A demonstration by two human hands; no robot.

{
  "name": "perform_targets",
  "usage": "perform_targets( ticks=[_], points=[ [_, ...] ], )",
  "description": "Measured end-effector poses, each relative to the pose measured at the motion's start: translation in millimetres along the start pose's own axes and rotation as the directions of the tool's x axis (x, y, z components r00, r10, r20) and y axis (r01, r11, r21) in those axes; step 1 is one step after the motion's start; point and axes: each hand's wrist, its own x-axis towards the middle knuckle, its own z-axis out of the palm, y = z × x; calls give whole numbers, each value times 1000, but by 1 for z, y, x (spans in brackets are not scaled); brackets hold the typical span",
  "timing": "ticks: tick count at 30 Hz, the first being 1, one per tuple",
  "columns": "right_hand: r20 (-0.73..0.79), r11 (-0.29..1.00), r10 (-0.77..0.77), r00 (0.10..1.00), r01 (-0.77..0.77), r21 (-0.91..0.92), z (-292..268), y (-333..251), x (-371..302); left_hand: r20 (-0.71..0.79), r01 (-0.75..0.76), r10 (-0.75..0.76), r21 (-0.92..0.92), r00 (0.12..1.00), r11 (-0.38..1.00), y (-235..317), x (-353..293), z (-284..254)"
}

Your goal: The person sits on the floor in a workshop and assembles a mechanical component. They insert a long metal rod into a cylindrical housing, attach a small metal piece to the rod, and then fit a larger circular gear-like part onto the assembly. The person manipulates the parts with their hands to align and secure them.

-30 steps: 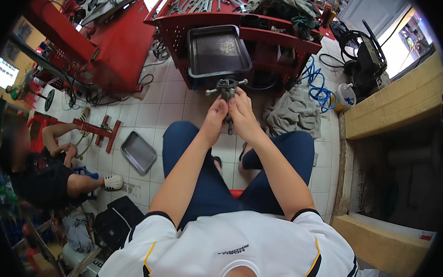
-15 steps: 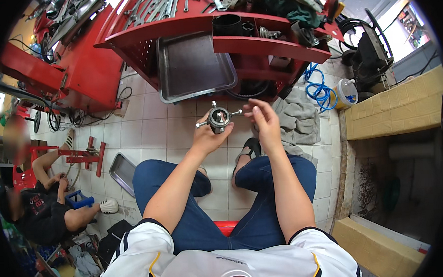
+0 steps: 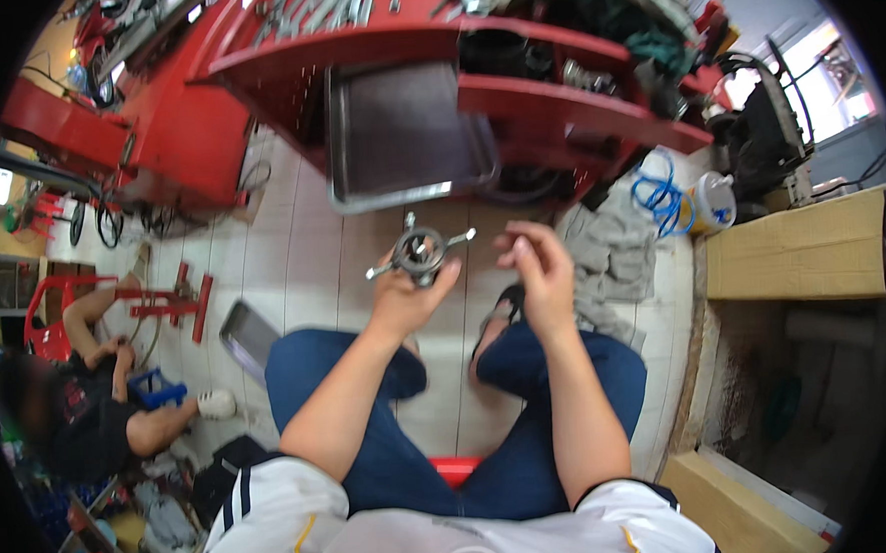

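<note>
A ring-shaped metal tool (image 3: 424, 269) with several screws sticking out around its rim sits in my left hand (image 3: 402, 307). The fingers and thumb of that hand grip the ring from below, and the ring's opening faces up. To the right, my right hand (image 3: 545, 273) hovers with loosely bent fingers and the thumb apart, nothing visible in it. A small gap separates it from the tool's right-hand screw. Both hands are over the tiled floor, in front of my knees.
Ahead stands a red tool cart (image 3: 575, 114) with wrenches (image 3: 321, 8) on top and a metal tray (image 3: 405, 128) at its front. Another tray (image 3: 251, 339) lies left of my knee. Grey cloth (image 3: 614, 257) and blue hose (image 3: 658, 203) lie right. A person (image 3: 89, 410) sits at left.
My left hand and the tool have shifted slightly left and down in view. My right hand has moved away from the right-hand screw, widening the gap. The view has shifted.
</note>
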Motion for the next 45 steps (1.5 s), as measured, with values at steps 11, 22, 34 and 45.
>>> perform_targets(
  ticks=[11, 22, 34, 45],
  points=[
    [7, 991, -77, 997, 78, -112, 30, 0, -21, -47, 121, -117, 89, 992, 989, 12, -2, -11],
    [51, 937, -229, 972, 234, -259, 68, -15, -44, -68, -116, 121, 82, 990, 990, 3, -2, -8],
    [11, 948, -153, 988, 150, -279, 70, -22, -44, -151, -355, 426, 351, 892, 867, -7, 8, -14],
    [66, 957, -192, 979, 201, -207, 69, -15, -43, -159, -235, 243, 65, 957, 970, -16, 4, -9]
  ],
)
